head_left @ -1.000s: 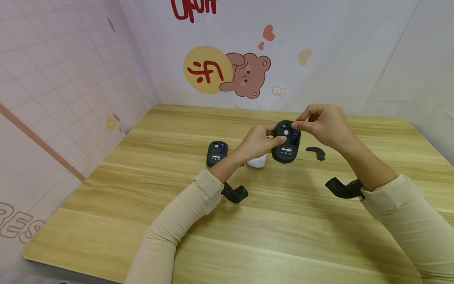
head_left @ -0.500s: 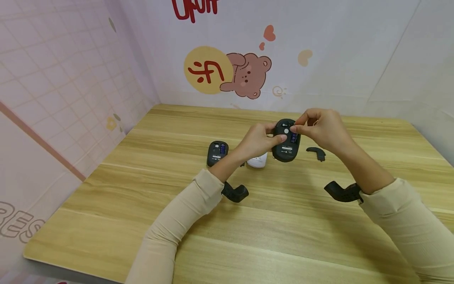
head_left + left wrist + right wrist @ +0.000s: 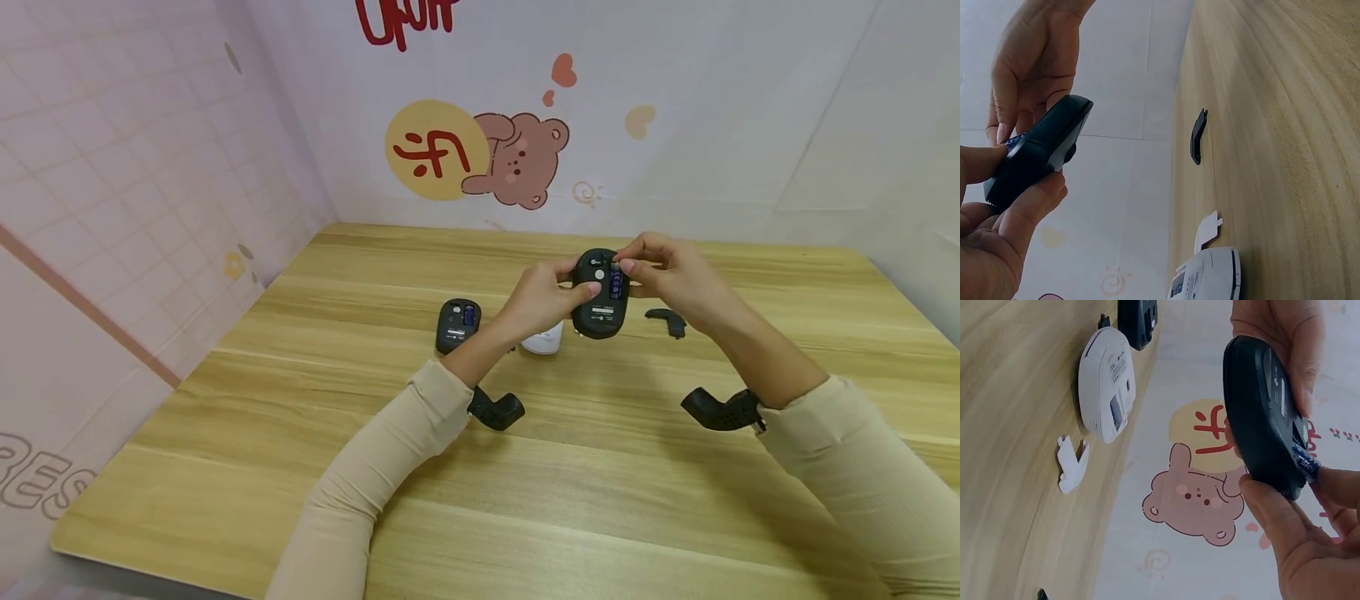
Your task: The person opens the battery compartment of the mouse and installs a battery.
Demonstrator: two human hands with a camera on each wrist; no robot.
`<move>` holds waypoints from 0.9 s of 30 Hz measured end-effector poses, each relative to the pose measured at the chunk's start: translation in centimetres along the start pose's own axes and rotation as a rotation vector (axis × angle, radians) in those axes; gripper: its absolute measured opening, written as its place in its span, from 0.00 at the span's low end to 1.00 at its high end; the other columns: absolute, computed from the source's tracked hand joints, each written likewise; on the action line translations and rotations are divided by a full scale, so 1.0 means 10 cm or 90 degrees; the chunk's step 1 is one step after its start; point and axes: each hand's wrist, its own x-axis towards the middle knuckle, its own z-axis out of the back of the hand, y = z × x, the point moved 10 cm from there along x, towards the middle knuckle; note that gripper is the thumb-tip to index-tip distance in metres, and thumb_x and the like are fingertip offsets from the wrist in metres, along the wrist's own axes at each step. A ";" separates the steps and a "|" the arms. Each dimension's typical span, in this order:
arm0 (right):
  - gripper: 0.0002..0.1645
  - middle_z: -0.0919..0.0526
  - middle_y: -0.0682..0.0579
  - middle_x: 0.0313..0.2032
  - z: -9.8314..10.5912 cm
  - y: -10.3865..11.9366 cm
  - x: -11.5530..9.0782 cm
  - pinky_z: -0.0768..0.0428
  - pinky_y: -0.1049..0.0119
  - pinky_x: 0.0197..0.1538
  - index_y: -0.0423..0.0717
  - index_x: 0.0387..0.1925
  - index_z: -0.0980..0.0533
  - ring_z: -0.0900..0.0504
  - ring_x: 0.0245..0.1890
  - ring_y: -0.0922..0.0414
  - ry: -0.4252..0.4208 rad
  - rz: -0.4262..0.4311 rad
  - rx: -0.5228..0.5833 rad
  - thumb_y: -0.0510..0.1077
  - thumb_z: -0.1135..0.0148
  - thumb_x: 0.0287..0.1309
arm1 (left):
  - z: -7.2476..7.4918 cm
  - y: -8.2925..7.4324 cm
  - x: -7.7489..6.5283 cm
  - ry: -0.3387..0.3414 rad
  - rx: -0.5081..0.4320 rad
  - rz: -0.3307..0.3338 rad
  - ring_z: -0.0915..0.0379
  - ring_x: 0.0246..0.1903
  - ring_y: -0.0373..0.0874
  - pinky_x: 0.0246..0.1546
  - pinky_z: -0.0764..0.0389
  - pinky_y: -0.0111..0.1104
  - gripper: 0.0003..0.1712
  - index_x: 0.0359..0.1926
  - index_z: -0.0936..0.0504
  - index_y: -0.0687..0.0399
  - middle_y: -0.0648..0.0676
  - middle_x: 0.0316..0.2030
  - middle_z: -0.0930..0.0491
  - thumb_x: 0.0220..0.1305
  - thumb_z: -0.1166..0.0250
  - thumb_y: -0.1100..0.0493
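Note:
My left hand (image 3: 546, 298) grips a black computer mouse (image 3: 600, 312) above the table, its underside turned toward me and the thumb across it. A blue-purple battery (image 3: 616, 283) sits in the mouse's open compartment; in the right wrist view the same battery (image 3: 1305, 461) stands tilted, one end sticking out. My right hand (image 3: 678, 271) pinches at that raised end, with another finger against the mouse's edge. On the table behind my left forearm lies a second black mouse (image 3: 456, 323), bottom up with a battery showing. Partly hidden by my left hand is a white mouse (image 3: 543, 342).
A curved black battery cover (image 3: 667, 321) lies right of the held mouse. The left wrist view shows a white cover (image 3: 1207, 230) beside the white mouse. Black wrist mounts (image 3: 497, 410) jut from both sleeves. Behind the wooden table (image 3: 525, 500) rises a printed wall cloth (image 3: 705, 125).
The battery has gone lower into the compartment and shows more fully. My right hand has moved slightly down at its upper end, while my left hand keeps its grip on the mouse.

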 end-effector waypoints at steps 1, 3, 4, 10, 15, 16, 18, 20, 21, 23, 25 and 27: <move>0.09 0.31 0.38 0.51 0.00 0.01 0.01 0.19 0.70 0.43 0.32 0.42 0.27 0.22 0.43 0.64 -0.001 0.006 0.009 0.35 0.51 0.68 | 0.01 0.00 0.00 -0.003 0.000 0.002 0.18 0.35 0.43 0.31 0.17 0.29 0.28 0.65 0.32 0.61 0.62 0.53 0.24 0.65 0.39 0.62; 0.08 0.31 0.39 0.50 0.01 0.02 0.02 0.19 0.71 0.43 0.34 0.40 0.26 0.22 0.43 0.63 -0.006 0.013 0.020 0.35 0.51 0.68 | 0.03 -0.01 0.00 -0.007 0.003 0.005 0.18 0.34 0.43 0.31 0.17 0.28 0.29 0.66 0.33 0.61 0.63 0.54 0.24 0.66 0.39 0.62; 0.08 0.31 0.39 0.50 0.01 0.02 0.02 0.19 0.71 0.43 0.35 0.40 0.26 0.22 0.43 0.63 -0.010 0.013 0.023 0.35 0.51 0.68 | 0.03 -0.01 0.00 -0.006 0.001 0.005 0.18 0.34 0.43 0.31 0.17 0.29 0.29 0.66 0.34 0.61 0.63 0.54 0.25 0.66 0.40 0.62; 0.10 0.27 0.43 0.46 0.02 0.03 0.05 0.18 0.70 0.41 0.33 0.38 0.26 0.20 0.39 0.65 -0.042 0.005 0.025 0.38 0.47 0.67 | 0.06 -0.02 0.00 -0.008 0.004 0.006 0.18 0.31 0.43 0.31 0.17 0.30 0.30 0.67 0.36 0.61 0.63 0.57 0.27 0.66 0.40 0.61; 0.10 0.27 0.44 0.47 0.03 0.05 0.05 0.17 0.69 0.40 0.32 0.37 0.25 0.20 0.39 0.65 -0.060 0.006 0.015 0.39 0.45 0.65 | 0.08 -0.02 -0.01 -0.013 0.009 0.005 0.18 0.31 0.42 0.31 0.17 0.30 0.31 0.67 0.36 0.61 0.64 0.57 0.27 0.66 0.39 0.60; 0.11 0.27 0.43 0.47 0.03 0.05 0.04 0.17 0.70 0.40 0.32 0.39 0.25 0.20 0.39 0.66 -0.061 0.004 0.007 0.39 0.45 0.65 | 0.08 -0.02 -0.02 -0.012 0.006 0.003 0.18 0.32 0.42 0.31 0.17 0.30 0.31 0.67 0.36 0.61 0.64 0.57 0.27 0.66 0.39 0.61; 0.12 0.26 0.42 0.48 0.03 0.05 0.03 0.17 0.69 0.40 0.32 0.43 0.26 0.19 0.38 0.65 -0.067 -0.004 0.000 0.40 0.44 0.65 | 0.08 -0.02 -0.02 -0.010 -0.003 -0.001 0.18 0.33 0.43 0.32 0.17 0.29 0.30 0.67 0.36 0.62 0.64 0.56 0.26 0.66 0.40 0.61; 0.13 0.25 0.40 0.48 0.03 0.05 0.03 0.17 0.69 0.39 0.34 0.46 0.28 0.19 0.38 0.64 -0.068 -0.006 0.001 0.41 0.44 0.65 | 0.07 -0.02 -0.02 -0.008 -0.009 -0.002 0.18 0.34 0.44 0.32 0.17 0.29 0.30 0.67 0.36 0.62 0.64 0.55 0.25 0.66 0.40 0.62; 0.13 0.25 0.40 0.48 0.03 0.05 0.03 0.17 0.68 0.39 0.35 0.46 0.29 0.19 0.38 0.64 -0.068 -0.004 0.005 0.40 0.44 0.65 | 0.07 -0.02 -0.02 -0.007 -0.011 -0.002 0.18 0.34 0.44 0.32 0.17 0.29 0.30 0.67 0.36 0.62 0.64 0.55 0.25 0.66 0.40 0.62; 0.11 0.25 0.41 0.46 0.04 0.06 0.04 0.17 0.68 0.38 0.35 0.44 0.29 0.19 0.37 0.64 -0.072 0.002 0.015 0.39 0.43 0.64 | 0.08 -0.01 -0.02 -0.008 -0.012 0.002 0.18 0.34 0.43 0.32 0.17 0.29 0.30 0.67 0.36 0.62 0.64 0.55 0.25 0.66 0.40 0.61; 0.09 0.25 0.43 0.44 0.05 0.06 0.04 0.17 0.69 0.38 0.35 0.41 0.27 0.19 0.37 0.64 -0.077 0.007 0.019 0.38 0.43 0.64 | 0.08 -0.01 -0.02 -0.009 -0.010 0.004 0.18 0.33 0.43 0.32 0.17 0.29 0.30 0.67 0.36 0.61 0.64 0.55 0.26 0.66 0.40 0.61; 0.08 0.25 0.46 0.43 0.06 0.06 0.04 0.17 0.70 0.37 0.35 0.39 0.25 0.19 0.36 0.65 -0.083 0.006 0.014 0.38 0.43 0.64 | 0.08 -0.01 -0.02 -0.009 -0.011 0.004 0.18 0.33 0.43 0.32 0.17 0.29 0.30 0.67 0.36 0.61 0.64 0.56 0.26 0.66 0.40 0.61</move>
